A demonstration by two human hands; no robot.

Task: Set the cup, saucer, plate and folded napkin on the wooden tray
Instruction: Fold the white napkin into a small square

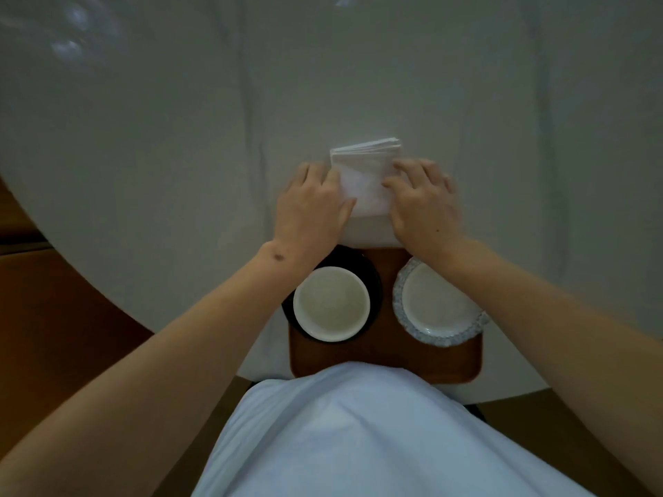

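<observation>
Sitting nearest, the wooden tray (385, 356) carries a white cup (331, 303) on a dark saucer (371, 278) and a patterned plate (439, 310). Beyond, on the table (179, 156), both hands, left (310, 206) and right (423, 200), pinch the folded napkin (364, 181).

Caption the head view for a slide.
Both hands, left and right, fold a napkin beyond the tray.
</observation>
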